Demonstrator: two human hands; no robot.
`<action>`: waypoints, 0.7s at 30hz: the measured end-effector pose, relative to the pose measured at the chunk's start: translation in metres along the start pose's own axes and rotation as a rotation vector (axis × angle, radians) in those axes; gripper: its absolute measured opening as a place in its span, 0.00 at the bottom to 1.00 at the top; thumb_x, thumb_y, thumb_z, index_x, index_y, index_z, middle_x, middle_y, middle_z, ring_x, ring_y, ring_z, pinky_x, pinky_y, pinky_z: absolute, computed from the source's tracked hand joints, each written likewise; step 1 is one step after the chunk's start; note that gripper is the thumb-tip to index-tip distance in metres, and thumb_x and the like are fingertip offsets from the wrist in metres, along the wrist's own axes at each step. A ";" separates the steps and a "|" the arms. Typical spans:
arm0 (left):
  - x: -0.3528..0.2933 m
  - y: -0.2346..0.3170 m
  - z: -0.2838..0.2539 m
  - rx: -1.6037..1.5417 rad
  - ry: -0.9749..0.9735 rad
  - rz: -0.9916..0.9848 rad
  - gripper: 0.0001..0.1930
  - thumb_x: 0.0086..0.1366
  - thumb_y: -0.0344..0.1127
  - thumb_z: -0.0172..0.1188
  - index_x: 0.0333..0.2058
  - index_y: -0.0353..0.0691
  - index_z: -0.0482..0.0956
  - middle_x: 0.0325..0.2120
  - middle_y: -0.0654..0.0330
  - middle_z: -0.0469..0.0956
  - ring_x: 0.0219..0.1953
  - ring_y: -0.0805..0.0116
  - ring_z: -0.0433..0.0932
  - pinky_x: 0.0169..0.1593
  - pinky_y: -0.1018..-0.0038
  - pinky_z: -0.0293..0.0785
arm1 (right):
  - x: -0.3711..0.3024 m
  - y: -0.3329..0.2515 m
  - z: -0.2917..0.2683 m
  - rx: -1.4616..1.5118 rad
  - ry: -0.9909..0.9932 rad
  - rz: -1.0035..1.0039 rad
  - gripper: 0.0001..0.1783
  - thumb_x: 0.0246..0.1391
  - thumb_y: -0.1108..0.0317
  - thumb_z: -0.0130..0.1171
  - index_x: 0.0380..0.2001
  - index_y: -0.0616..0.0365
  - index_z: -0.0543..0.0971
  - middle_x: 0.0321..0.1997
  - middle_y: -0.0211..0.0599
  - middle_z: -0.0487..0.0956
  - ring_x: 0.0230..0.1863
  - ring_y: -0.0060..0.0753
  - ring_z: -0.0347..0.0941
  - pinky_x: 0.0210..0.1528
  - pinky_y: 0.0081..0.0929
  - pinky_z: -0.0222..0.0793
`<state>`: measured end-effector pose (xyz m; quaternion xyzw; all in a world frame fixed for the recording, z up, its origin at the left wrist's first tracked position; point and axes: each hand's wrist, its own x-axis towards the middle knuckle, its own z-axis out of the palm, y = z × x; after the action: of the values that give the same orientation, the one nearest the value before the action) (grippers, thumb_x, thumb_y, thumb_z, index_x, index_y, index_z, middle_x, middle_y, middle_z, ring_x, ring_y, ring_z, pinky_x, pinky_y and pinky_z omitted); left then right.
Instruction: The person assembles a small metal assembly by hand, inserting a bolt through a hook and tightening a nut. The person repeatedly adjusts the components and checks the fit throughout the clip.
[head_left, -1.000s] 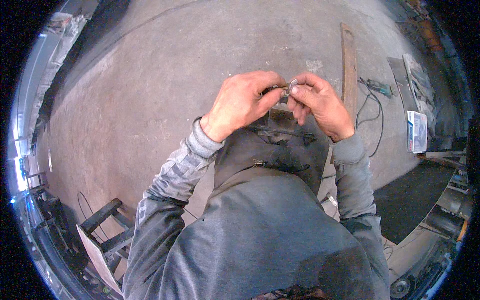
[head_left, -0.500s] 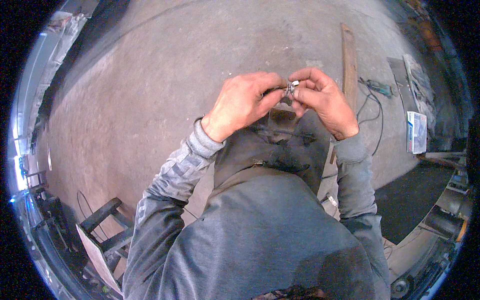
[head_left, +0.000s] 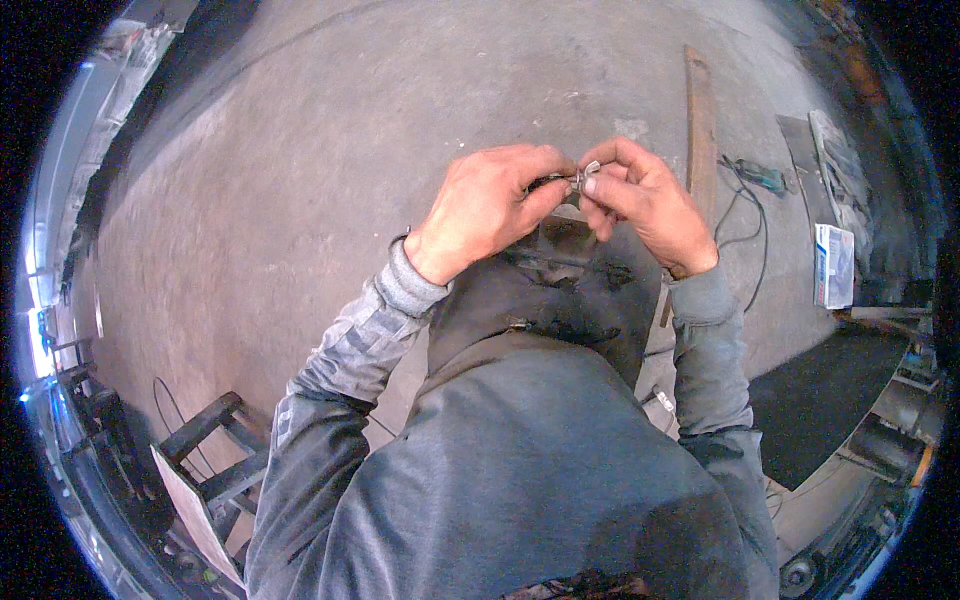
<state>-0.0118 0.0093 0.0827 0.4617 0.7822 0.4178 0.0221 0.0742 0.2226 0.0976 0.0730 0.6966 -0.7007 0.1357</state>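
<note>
Both hands meet in front of my body, above my lap. A small silvery metal fitting (head_left: 591, 168) with a pale, wing-like tab sits between the fingertips of my right hand (head_left: 650, 205), thumb against forefinger. My left hand (head_left: 480, 205) is closed too, its thumb and fingers pinching a thin, dark piece whose end touches the fitting. The fingers hide most of that piece, so I cannot make out its kind. Just under the hands lies dark, worn clothing over my legs (head_left: 540, 300).
A wooden plank (head_left: 700, 130) lies on the concrete floor (head_left: 300, 150) to the right. Beyond it are a green corded power tool (head_left: 765, 180), a white-and-blue box (head_left: 834, 265) and a black mat (head_left: 830, 400). At lower left stands a dark frame (head_left: 215, 440).
The pale tab on the fitting has turned slightly between my right fingertips. My left hand stays almost still.
</note>
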 end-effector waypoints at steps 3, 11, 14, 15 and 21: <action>0.001 0.001 -0.002 0.003 0.006 -0.055 0.10 0.64 0.36 0.64 0.41 0.41 0.84 0.36 0.52 0.83 0.38 0.50 0.84 0.41 0.62 0.80 | 0.008 0.015 0.006 -0.089 0.071 -0.385 0.13 0.64 0.63 0.60 0.46 0.59 0.76 0.32 0.33 0.79 0.30 0.23 0.77 0.30 0.24 0.76; 0.000 -0.002 0.000 0.015 0.014 0.009 0.10 0.64 0.37 0.63 0.41 0.40 0.83 0.34 0.52 0.84 0.38 0.49 0.84 0.41 0.61 0.79 | 0.003 -0.004 0.002 0.050 0.091 0.059 0.13 0.62 0.65 0.61 0.47 0.60 0.78 0.32 0.32 0.79 0.31 0.20 0.76 0.31 0.22 0.76; -0.002 0.001 0.001 0.001 0.021 -0.027 0.10 0.64 0.37 0.63 0.41 0.40 0.83 0.35 0.52 0.84 0.37 0.49 0.84 0.41 0.62 0.79 | 0.000 -0.001 0.008 0.047 0.111 -0.035 0.13 0.62 0.67 0.60 0.47 0.60 0.77 0.32 0.33 0.79 0.31 0.21 0.76 0.32 0.23 0.76; -0.001 0.000 0.001 -0.004 0.030 -0.041 0.10 0.64 0.37 0.63 0.41 0.40 0.83 0.35 0.52 0.84 0.37 0.49 0.84 0.40 0.62 0.80 | 0.000 0.000 0.009 0.052 0.133 -0.091 0.12 0.61 0.68 0.60 0.47 0.60 0.77 0.32 0.33 0.79 0.31 0.21 0.76 0.32 0.23 0.76; 0.001 0.001 -0.004 -0.025 -0.012 -0.063 0.09 0.65 0.37 0.63 0.41 0.40 0.83 0.34 0.51 0.84 0.37 0.51 0.84 0.39 0.63 0.80 | 0.006 0.015 0.001 -0.119 0.084 -0.323 0.12 0.61 0.71 0.59 0.47 0.60 0.78 0.38 0.33 0.81 0.37 0.25 0.77 0.40 0.25 0.77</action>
<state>-0.0132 0.0074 0.0861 0.4390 0.7910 0.4237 0.0459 0.0727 0.2214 0.0817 -0.0190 0.7445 -0.6673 -0.0038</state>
